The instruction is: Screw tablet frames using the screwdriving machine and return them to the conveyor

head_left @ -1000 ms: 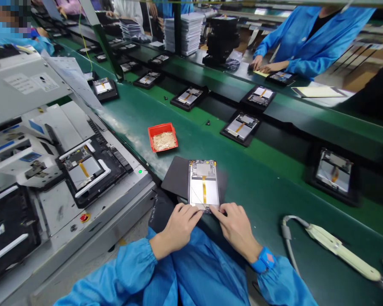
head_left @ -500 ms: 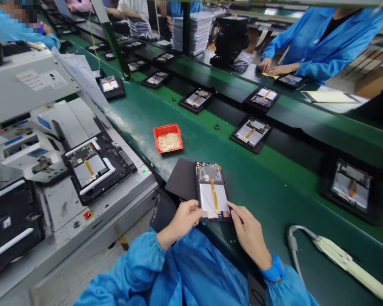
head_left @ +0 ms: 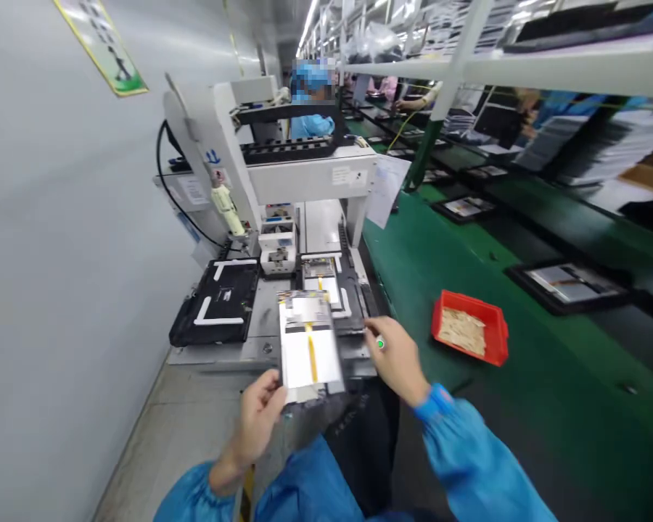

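My left hand (head_left: 258,417) grips the near left corner of an open tablet unit (head_left: 309,346), white inside with a yellow ribbon cable, and holds it up over the grey machine (head_left: 299,174). My right hand (head_left: 395,357) reaches out beside the unit's right edge, near the machine's black fixture (head_left: 353,319), which holds another unit (head_left: 322,279). Its fingers are blurred and partly hidden. An empty black fixture (head_left: 216,312) lies to the left on the machine bed.
A red tray (head_left: 469,326) of small parts sits on the green conveyor table (head_left: 549,391) at my right. More units in black trays (head_left: 571,283) lie further along it. A grey wall runs on the left. Another person in blue stands behind the machine.
The view has swung left from the conveyor to the machine. My left hand has lifted the unit off the dark mat and carried it there; my right hand has let go of it.
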`<action>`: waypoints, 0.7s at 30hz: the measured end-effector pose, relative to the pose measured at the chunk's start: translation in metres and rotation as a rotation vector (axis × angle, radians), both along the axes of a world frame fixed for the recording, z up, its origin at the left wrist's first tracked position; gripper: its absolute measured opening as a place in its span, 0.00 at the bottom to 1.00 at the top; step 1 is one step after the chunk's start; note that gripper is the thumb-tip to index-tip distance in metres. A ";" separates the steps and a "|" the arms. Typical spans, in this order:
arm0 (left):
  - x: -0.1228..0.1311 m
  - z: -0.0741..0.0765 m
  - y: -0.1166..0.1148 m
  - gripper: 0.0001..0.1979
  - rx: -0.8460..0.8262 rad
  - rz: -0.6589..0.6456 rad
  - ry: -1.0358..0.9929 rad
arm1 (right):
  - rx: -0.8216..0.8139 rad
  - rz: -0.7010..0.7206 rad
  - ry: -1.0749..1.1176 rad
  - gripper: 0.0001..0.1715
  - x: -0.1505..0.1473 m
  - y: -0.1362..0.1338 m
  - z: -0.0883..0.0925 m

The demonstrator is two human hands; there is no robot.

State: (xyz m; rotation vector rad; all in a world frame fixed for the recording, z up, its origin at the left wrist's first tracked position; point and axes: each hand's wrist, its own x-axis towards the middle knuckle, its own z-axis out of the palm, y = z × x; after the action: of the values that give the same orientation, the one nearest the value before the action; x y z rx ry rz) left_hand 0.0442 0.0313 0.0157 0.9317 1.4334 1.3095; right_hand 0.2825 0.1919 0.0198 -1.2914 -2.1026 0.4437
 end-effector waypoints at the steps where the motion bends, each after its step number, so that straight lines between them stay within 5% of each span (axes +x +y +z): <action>1: -0.016 -0.004 -0.006 0.13 -0.002 0.084 -0.004 | 0.004 0.050 -0.097 0.15 -0.039 0.027 -0.001; 5: -0.056 -0.020 -0.028 0.15 -0.048 0.292 -0.086 | -0.005 0.021 -0.237 0.24 -0.162 0.104 -0.010; 10: -0.070 -0.030 -0.029 0.20 -0.104 0.361 -0.161 | -0.021 -0.079 -0.213 0.28 -0.212 0.138 -0.020; 15: -0.064 -0.028 0.003 0.18 -0.067 0.321 -0.143 | -0.085 -0.142 -0.041 0.25 -0.190 0.160 -0.003; 21: -0.054 -0.031 0.084 0.16 0.036 0.127 -0.075 | -0.239 -0.201 0.332 0.22 -0.096 0.196 0.016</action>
State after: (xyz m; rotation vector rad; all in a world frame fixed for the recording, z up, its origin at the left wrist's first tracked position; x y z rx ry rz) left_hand -0.0100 0.1153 -0.0158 0.8168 1.4341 1.4528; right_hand 0.1864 0.3875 0.0357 -1.4344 -1.6646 0.7804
